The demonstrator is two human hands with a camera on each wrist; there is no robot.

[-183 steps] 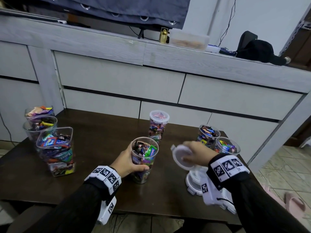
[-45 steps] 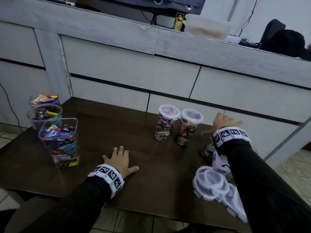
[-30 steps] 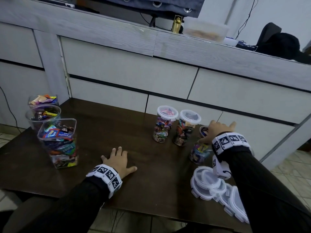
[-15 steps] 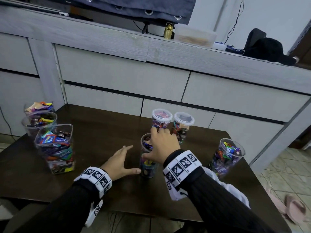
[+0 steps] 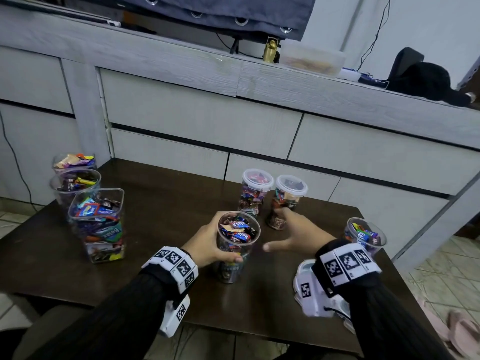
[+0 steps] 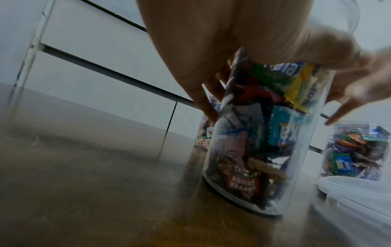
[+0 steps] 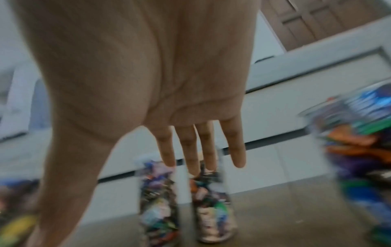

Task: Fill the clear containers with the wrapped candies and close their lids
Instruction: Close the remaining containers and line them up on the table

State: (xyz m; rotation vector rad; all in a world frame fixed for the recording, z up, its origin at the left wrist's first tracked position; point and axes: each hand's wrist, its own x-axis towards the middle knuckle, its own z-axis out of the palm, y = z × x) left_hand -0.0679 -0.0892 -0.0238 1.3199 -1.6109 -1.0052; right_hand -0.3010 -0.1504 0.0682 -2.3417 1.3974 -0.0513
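Grey wood-grain drawers [image 5: 197, 118] fill the background behind a dark brown table [image 5: 161, 203], with a black bag [image 5: 426, 81] on the cabinet top at 2 o'clock. At 9 o'clock on the table stands a square clear tub [image 5: 100, 224] of wrapped candies, one wrapper reading "Relaxa" upside down; two round open tubs [image 5: 75, 183] sit just behind it. At 12 o'clock two tall clear jars, the left lidded jar [image 5: 253, 190] and the right lidded jar [image 5: 287, 201], stand side by side with white lids pressed on. At 3 o'clock an open jar of candies [image 5: 365, 236] stands near the table's edge. At centre, the left hand [image 5: 207, 245] wraps its fingers and thumb around the held jar [image 5: 237, 245], which is lidless and rests on the table; the wrist view shows a "COFFEE CANDY" wrapper at its base and "Relaxa" packets above. The right hand [image 5: 293, 237] hovers just right of it, fingers straight and spread, holding nothing, fingertips near the right lidded jar. White loose lids [image 5: 302, 271] lie under the right wrist at 5 o'clock, mostly hidden. Both wrists carry white bands with black square markers.
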